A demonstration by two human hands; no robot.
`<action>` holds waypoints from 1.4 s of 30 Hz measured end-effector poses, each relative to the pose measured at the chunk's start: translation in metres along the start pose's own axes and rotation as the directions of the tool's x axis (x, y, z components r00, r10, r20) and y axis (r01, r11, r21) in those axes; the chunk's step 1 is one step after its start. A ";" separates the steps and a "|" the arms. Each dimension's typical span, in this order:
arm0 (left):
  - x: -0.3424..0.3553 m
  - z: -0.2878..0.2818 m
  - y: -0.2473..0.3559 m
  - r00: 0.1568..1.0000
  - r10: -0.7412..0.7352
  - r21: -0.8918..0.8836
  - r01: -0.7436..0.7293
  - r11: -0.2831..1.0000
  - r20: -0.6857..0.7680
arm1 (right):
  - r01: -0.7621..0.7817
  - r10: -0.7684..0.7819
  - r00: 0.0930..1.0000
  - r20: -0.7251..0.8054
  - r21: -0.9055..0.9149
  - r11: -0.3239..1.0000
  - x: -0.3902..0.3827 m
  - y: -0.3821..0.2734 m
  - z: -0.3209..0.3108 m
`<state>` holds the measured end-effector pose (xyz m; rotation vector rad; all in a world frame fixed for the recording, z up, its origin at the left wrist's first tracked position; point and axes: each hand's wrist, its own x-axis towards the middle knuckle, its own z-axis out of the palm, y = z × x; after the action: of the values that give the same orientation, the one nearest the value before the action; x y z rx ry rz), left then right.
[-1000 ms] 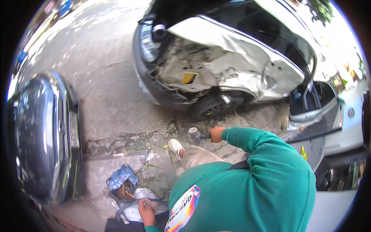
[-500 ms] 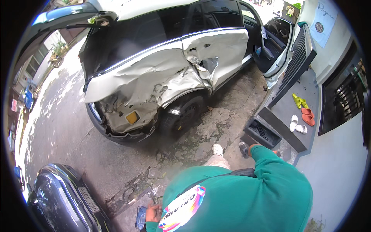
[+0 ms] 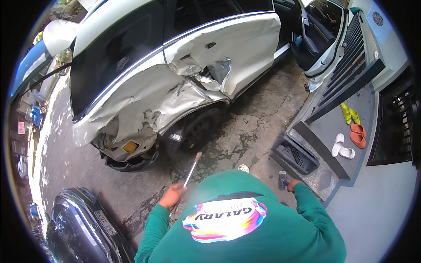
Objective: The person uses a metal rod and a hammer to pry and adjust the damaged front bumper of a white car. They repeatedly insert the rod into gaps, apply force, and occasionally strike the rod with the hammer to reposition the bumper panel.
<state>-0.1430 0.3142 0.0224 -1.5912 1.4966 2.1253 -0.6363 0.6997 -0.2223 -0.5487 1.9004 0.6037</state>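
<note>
My left hand (image 3: pixel 172 197) is closed round a long, thin metal bar (image 3: pixel 190 173), which slants up and away toward the car's rear wheel. Its far tip is flattened and brownish; its exact kind I cannot make out. On the right, my right hand (image 3: pixel 295 185) grips a hammer (image 3: pixel 283 179) with a heavy grey head, held low beside the step. Ahead of both hands stands a white car (image 3: pixel 250 44) with a crumpled rear door and torn rear panel (image 3: pixel 136 109). Neither tool touches it. The dark rear wheel (image 3: pixel 197 131) sits under the bent arch.
At the right are a black plastic tray (image 3: pixel 296 153), a dark metal gate (image 3: pixel 346 70) and a porch with white clogs (image 3: pixel 342 145), orange clogs (image 3: pixel 358 135) and yellow-green slippers (image 3: pixel 350 113). The front car door (image 3: pixel 322 35) hangs open. A dark car (image 3: pixel 83 223) stands at the lower left.
My left hand has risen and moved forward, bringing the metal bar into view. The hammer has shifted slightly right and down. The view has moved closer to the white car.
</note>
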 end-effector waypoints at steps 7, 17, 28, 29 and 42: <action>0.066 0.052 0.174 0.991 0.110 -0.344 -0.076 0.936 0.081 | 0.032 -0.008 0.999 -0.050 0.505 0.863 -0.061 -0.056 -0.116; 0.228 0.066 0.258 0.906 0.302 -0.759 0.030 0.650 0.295 | 0.344 -0.303 0.934 -0.188 0.696 0.630 -0.106 -0.128 -0.282; 0.333 0.126 0.317 0.939 0.344 -0.892 -0.144 0.428 0.013 | 0.467 -0.569 0.781 -0.256 0.845 0.260 -0.027 -0.186 -0.476; 0.339 0.133 0.322 0.944 0.329 -0.898 -0.168 0.406 -0.027 | 0.492 -0.581 0.765 -0.278 0.834 0.249 -0.018 -0.186 -0.493; 0.365 0.191 0.346 0.925 0.229 -0.914 -0.351 0.202 -0.304 | 0.690 -0.417 0.527 -0.741 0.659 -0.299 -0.031 -0.160 -0.656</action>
<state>-0.6377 0.1131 -0.0451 -1.6808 0.2654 3.6625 -0.9810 0.1664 0.0104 -0.4909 1.3856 -1.5466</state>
